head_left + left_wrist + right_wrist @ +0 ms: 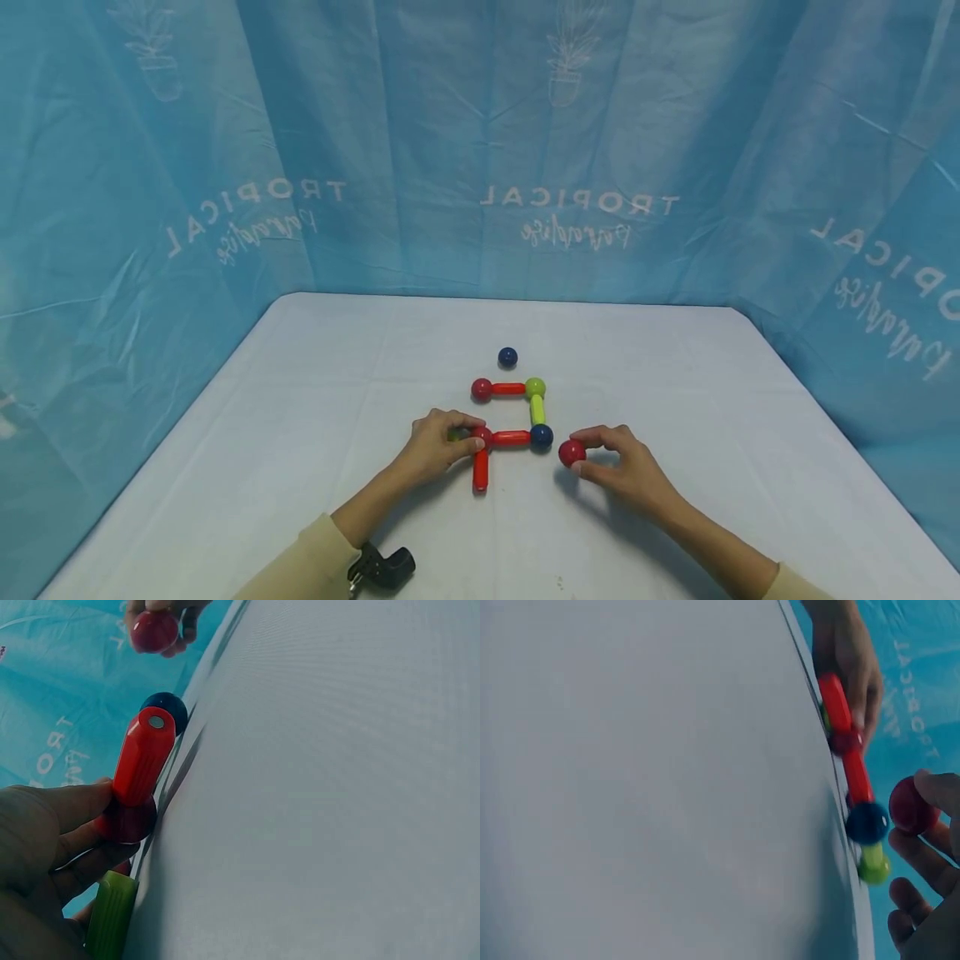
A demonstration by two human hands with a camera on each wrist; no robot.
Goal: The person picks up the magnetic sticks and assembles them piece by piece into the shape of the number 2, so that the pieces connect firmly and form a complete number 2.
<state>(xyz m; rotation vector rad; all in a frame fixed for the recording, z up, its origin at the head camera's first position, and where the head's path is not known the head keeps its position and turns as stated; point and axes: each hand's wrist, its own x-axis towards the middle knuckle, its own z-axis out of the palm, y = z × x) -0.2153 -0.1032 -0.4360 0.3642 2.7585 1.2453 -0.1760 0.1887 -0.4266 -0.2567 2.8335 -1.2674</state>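
My left hand pinches a red ball between thumb and fingers. This ball joins a red stick pointing toward me and another red stick running right to a dark blue ball. Part of a green stick shows by the left fingers. From the blue ball a lime stick leads back to a lime ball, then a red stick runs left to a red ball. Just right of the blue ball, apart from it, my right hand pinches a loose red ball.
A separate dark blue ball lies behind the joined pieces. Near the left sleeve is a black object, partly covered. The white table is bordered at the back and sides by a blue printed curtain.
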